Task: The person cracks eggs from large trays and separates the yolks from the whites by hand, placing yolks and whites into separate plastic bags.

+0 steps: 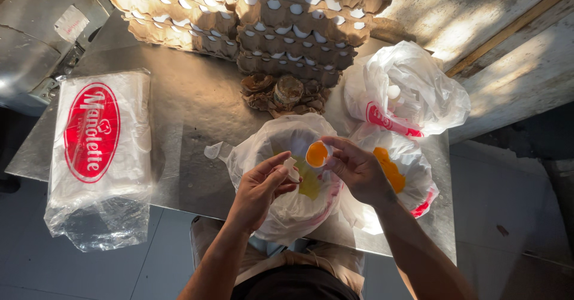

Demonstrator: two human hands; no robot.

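- Eggshell half with an orange yolk in it sits at the centre of the frame, pinched at its rim by the fingers of the right hand — that grip is clenched on the shell.
- Left hand, just left of it and lower, has its grip closed on a second, pale shell piece, thumb and fingertips pressed round it.
- Both hands hover over an open white plastic bag at the near edge of the desk; yellowish liquid egg shows inside the bag, right under the shells.
- To the right of it, touching, lies a second white bag with orange yolk showing through its side.
- Above that, at upper right, a third crumpled white bag with a red mark rests on the desk.
- Stacks of brown cardboard egg trays filled with white eggs run along the top of the frame; a torn bit of tray lies just below them, between the stacks and the open bag.
- At left, well apart from the hands, lies a clear plastic packet with a red oval label.
- A small scrap of shell or film lies on the bare metal left of the open bag — I cannot tell which.
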